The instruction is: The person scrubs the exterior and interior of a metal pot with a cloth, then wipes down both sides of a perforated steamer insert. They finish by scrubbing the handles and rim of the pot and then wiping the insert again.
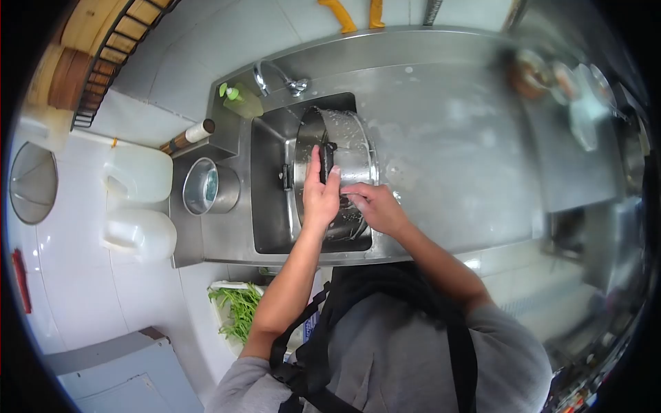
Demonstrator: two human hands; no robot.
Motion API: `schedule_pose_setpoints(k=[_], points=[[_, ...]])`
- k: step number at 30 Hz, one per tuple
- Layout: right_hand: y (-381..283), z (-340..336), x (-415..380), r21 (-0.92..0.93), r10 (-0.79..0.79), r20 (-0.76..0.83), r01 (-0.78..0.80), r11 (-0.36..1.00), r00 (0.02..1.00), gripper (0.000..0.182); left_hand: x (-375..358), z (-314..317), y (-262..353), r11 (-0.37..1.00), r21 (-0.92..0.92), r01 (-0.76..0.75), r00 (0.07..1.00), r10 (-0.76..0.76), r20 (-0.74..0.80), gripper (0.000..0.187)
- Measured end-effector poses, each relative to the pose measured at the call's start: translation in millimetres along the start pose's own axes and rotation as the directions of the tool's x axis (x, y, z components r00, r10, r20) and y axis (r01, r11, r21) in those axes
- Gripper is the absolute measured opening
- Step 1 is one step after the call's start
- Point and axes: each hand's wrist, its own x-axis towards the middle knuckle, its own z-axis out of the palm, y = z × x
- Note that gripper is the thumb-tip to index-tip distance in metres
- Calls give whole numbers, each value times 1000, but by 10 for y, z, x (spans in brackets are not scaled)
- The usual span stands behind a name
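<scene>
A large steel pot (352,148), wet and spotted with suds, sits in the sink (267,227). On its near side is a black handle (329,155); another black handle shows on the left. My left hand (322,203) has its fingers along one side of the near handle and its thumb along the other, gripping it. Just to the right, my right hand (377,208) is closed, fingertips pinched against the pot close to my left thumb. Whatever lies between those fingertips is hidden or too small to name.
A curved faucet (279,77) and a green-topped pump bottle (242,101) stand behind the sink. Left of it are a metal container (213,187) and white plastic jugs (141,234). Leafy greens (237,313) sit low by my left arm. The steel counter (454,158) extends right.
</scene>
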Motion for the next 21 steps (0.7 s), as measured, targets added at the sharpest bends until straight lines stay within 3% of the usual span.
schedule_pose_setpoints(k=[3, 5, 8, 12, 14, 18, 21], points=[[120, -127, 32, -136, -12, 60, 20, 991, 998, 22, -37, -6, -3, 997, 81, 3, 1000, -1, -25, 60], [388, -172, 125, -269, -157, 158, 195, 943, 975, 20, -58, -13, 74, 996, 93, 12, 1000, -13, 5, 60], [-69, -96, 176, -268, -100, 151, 138, 953, 983, 17, -23, -34, -66, 996, 85, -16, 1000, 14, 19, 61], [111, -126, 167, -136, -25, 116, 41, 990, 993, 16, -16, -38, 53, 993, 115, -6, 1000, 3, 26, 60], [179, -124, 235, -338, -132, 188, 190, 922, 973, 16, -78, -50, 31, 992, 129, 8, 999, -14, 44, 60], [-10, -83, 224, -336, -57, 246, 140, 931, 968, 17, -71, -17, -30, 993, 111, -35, 999, 34, 5, 60], [158, -147, 173, -353, -65, 172, 123, 927, 983, 15, -71, -33, -22, 992, 123, -36, 999, 37, -5, 60]])
